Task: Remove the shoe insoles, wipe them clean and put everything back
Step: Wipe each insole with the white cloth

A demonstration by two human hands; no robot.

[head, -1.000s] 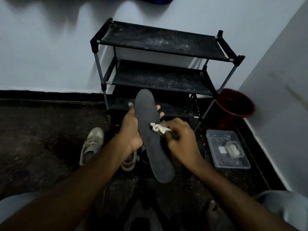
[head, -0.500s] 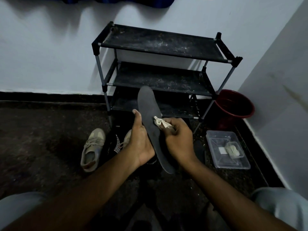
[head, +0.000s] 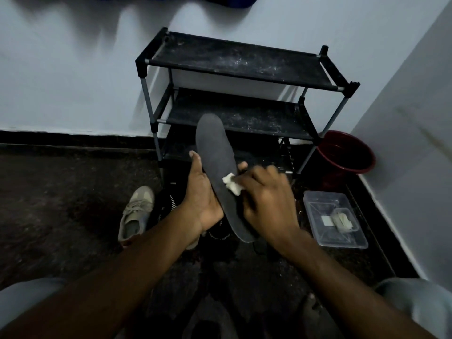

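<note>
Wipe (head: 231, 184) crumpled on matte insole (head: 215, 155).

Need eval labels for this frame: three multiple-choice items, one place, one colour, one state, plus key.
1. Where is the clear container? A) on the floor by the right wall B) on a shelf C) in the lap
2. The bucket is? A) blue B) white C) dark red
3. The right hand? A) hangs idle B) presses a white wipe on the insole C) laces a shoe

Key: 1A, it sits on the floor beside the wall; 2C, its rim reads dark red; 3B, fingers pinch the wipe against the insole the left hand grips.
</note>
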